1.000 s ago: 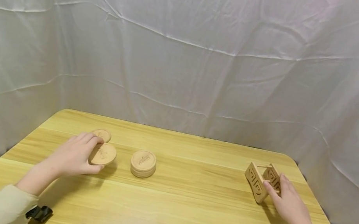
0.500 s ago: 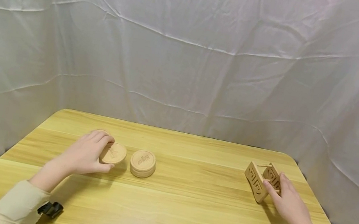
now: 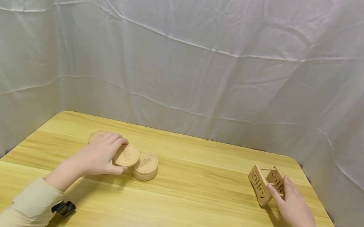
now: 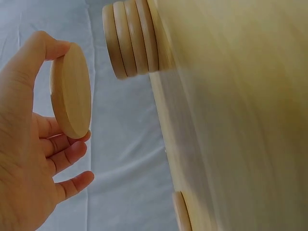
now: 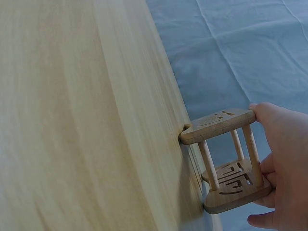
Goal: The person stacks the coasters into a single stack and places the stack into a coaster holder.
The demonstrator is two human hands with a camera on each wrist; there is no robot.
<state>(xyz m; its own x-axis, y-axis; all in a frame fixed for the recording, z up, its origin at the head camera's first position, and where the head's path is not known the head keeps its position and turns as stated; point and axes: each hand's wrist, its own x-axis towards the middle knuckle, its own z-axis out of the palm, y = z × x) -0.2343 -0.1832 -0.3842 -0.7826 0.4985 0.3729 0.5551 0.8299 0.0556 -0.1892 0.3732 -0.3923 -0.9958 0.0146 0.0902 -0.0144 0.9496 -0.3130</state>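
Observation:
A round wooden coaster [image 3: 127, 155] with an engraved top is pinched between the thumb and fingers of my left hand [image 3: 98, 156]. The left wrist view shows this coaster [image 4: 72, 91] raised off the table. Just right of it is a stack of several matching coasters [image 3: 146, 167], which the held coaster partly overlaps in the head view. Another coaster [image 3: 94, 136] lies flat behind my left hand, mostly covered by it. At the right, my right hand [image 3: 293, 204] grips a wooden coaster holder [image 5: 231, 168] with two cut-out sides joined by rods. Its lower edge touches the table.
The wood-grain table [image 3: 187, 211] has rounded far corners. A pale cloth curtain [image 3: 189, 70] hangs behind it and along both sides. A black wrist mount [image 3: 63, 208] sits at the left sleeve.
My left hand has carried the coaster rightward, from beside the lone coaster to the edge of the stack. My right hand and the coaster holder have stayed in place.

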